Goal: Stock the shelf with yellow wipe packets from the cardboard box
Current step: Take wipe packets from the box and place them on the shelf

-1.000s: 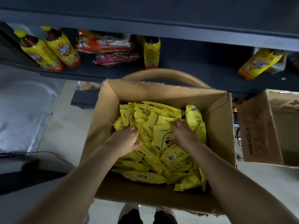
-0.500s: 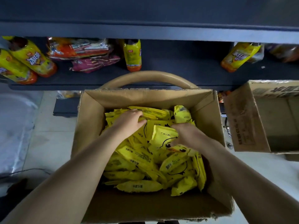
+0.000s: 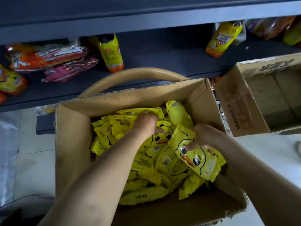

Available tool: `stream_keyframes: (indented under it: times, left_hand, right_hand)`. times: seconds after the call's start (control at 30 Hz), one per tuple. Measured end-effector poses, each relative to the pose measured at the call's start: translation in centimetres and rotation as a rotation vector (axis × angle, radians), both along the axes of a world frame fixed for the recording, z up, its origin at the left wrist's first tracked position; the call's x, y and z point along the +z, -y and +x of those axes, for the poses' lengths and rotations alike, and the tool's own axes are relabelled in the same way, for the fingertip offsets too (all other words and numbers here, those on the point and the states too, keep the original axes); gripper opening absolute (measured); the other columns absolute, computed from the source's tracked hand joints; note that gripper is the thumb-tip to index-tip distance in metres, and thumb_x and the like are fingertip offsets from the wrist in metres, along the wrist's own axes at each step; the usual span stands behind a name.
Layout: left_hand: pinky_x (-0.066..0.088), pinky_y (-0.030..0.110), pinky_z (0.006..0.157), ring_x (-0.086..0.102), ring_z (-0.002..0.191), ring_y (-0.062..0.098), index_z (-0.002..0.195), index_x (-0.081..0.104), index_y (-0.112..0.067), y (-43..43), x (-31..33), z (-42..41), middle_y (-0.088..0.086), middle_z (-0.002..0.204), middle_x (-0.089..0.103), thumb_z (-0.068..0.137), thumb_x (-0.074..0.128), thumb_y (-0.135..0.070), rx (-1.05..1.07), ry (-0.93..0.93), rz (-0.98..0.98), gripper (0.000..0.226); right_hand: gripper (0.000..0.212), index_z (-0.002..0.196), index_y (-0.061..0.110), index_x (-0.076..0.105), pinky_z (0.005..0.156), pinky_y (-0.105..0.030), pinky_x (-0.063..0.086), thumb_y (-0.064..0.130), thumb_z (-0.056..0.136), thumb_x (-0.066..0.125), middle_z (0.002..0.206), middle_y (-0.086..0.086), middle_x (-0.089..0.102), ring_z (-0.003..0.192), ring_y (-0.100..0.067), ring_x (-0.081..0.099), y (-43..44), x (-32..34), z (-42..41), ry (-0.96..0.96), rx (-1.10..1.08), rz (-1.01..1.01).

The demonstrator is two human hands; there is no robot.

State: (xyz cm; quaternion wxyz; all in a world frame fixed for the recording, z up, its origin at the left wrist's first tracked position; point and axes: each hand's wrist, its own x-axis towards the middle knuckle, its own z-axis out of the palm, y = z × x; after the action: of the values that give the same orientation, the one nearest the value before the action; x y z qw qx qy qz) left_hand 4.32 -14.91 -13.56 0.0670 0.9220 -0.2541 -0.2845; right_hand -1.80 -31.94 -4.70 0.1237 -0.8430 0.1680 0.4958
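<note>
The shelf (image 3: 164,56) runs across the top, and its dark board lies bare between an upright yellow bottle (image 3: 112,54) left of the middle and a leaning bottle (image 3: 223,40) towards the right end, so the widest open stretch sits just behind the front edge there. Red and pink snack bags (image 3: 48,59) lie flat near the left end. Below the shelf's front edge stands the open cardboard box (image 3: 73,144), its flaps up and its far wall close under the shelf lip, with a tan curved bar (image 3: 130,75) arching just behind it. A second box (image 3: 236,103) stands just beside its right far corner, its open side showing no contents in the part that can be seen. Pale floor (image 3: 32,160) shows to the left of the box. The box holds a loose heap of yellow wipe packets (image 3: 143,167), flat glossy pouches with barcodes on one side and a cartoon duck face on the other, lying at all angles. The left hand (image 3: 146,123) reaches to the far side of the heap, fingers bent down among the packets and thumb laid over a duck print; whether it grips one I cannot tell. The right hand (image 3: 205,136) pinches one duck-faced packet (image 3: 197,159) by its upper edge, thumb on the printed face, holding it tilted above the heap near the box's right wall.
</note>
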Motion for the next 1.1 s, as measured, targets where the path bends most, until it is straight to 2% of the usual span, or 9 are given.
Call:
stream_keyframes:
  times: [0.07,0.2,0.43,0.53,0.6,0.7,0.8,0.97,1.1]
  left_hand:
    - [0.039,0.036,0.097,0.048,0.118,0.026,0.122,0.057,-0.014,0.2,-0.3,-0.5,0.006,0.122,0.060,0.076,0.063,-0.058,-0.024,0.016,0.031,0.064]
    - [0.040,0.034,0.097,0.052,0.121,0.027,0.132,0.052,-0.017,-0.2,-0.1,-1.3,0.007,0.132,0.056,0.077,0.070,-0.047,0.130,-0.105,-0.045,0.065]
    - [0.042,0.033,0.088,0.054,0.113,0.031,0.121,0.055,0.003,-3.8,4.3,-1.9,0.018,0.124,0.058,0.082,0.069,-0.037,0.268,-0.305,-0.046,0.057]
    - [0.043,0.031,0.080,0.055,0.106,0.029,0.110,0.060,0.001,-6.4,7.5,-2.3,0.014,0.109,0.062,0.082,0.069,-0.037,0.303,-0.332,-0.069,0.048]
    - [0.042,0.031,0.068,0.058,0.088,0.026,0.094,0.063,0.001,-8.1,10.8,-2.6,0.011,0.090,0.062,0.081,0.071,-0.034,0.322,-0.298,-0.099,0.038]
    - [0.031,0.025,0.053,0.047,0.064,0.013,0.077,0.062,-0.006,-10.7,16.1,-3.1,0.003,0.070,0.053,0.079,0.073,-0.032,0.359,-0.231,-0.120,0.029]
    - [0.029,0.026,0.052,0.050,0.069,0.015,0.078,0.065,-0.010,-13.3,21.7,-4.0,0.001,0.071,0.055,0.077,0.074,-0.036,0.390,-0.087,-0.121,0.028]
    - [0.031,0.024,0.052,0.052,0.070,0.012,0.073,0.061,-0.020,-17.3,31.0,-6.6,-0.004,0.071,0.057,0.076,0.075,-0.034,0.481,0.086,-0.185,0.020]
    - [0.030,0.022,0.051,0.050,0.072,0.014,0.076,0.060,-0.022,-20.4,37.8,-8.9,-0.008,0.067,0.053,0.076,0.075,-0.034,0.556,0.263,-0.209,0.019]
  right_hand:
    - [0.064,0.121,-0.004,0.051,0.064,-0.024,0.042,0.034,0.076,0.076,0.089,-0.007,0.063,0.080,-0.018,0.060,0.0,-0.4,-0.2,0.011,-0.050,0.008]
    - [0.068,0.123,-0.003,0.051,0.080,-0.028,0.045,0.037,0.074,0.078,0.108,-0.011,0.064,0.098,-0.025,0.061,0.0,-0.6,-0.9,0.057,-0.097,0.018]
    - [0.055,0.103,0.003,0.060,0.060,-0.026,0.043,0.038,0.067,0.082,0.093,-0.011,0.064,0.078,-0.022,0.059,0.4,2.1,-2.6,0.235,-0.194,0.099]
    - [0.065,0.123,0.005,0.053,0.081,-0.032,0.047,0.035,0.071,0.080,0.119,-0.012,0.058,0.104,-0.027,0.057,-0.3,5.1,-3.2,0.305,-0.221,0.187]
    - [0.067,0.129,0.004,0.049,0.092,-0.034,0.043,0.030,0.075,0.078,0.125,-0.009,0.055,0.114,-0.027,0.053,-0.9,7.8,-3.7,0.373,-0.249,0.266]
    - [0.032,0.103,0.019,0.060,0.077,-0.027,0.046,0.024,0.077,0.077,0.108,0.003,0.062,0.095,-0.016,0.059,-1.9,12.0,-3.7,0.468,-0.214,0.354]
    - [0.024,0.084,0.024,0.058,0.065,-0.017,0.046,0.024,0.074,0.079,0.091,0.006,0.067,0.079,-0.006,0.062,-2.8,16.6,-3.3,0.579,-0.153,0.396]
    - [0.027,0.087,0.013,0.064,0.058,-0.024,0.051,0.027,0.071,0.081,0.084,-0.001,0.071,0.074,-0.014,0.069,-4.9,24.5,-2.6,0.754,-0.059,0.423]
    - [0.037,0.097,0.014,0.065,0.079,-0.038,0.056,0.034,0.070,0.081,0.097,-0.005,0.071,0.087,-0.020,0.069,-7.1,30.8,-2.2,0.874,0.086,0.434]
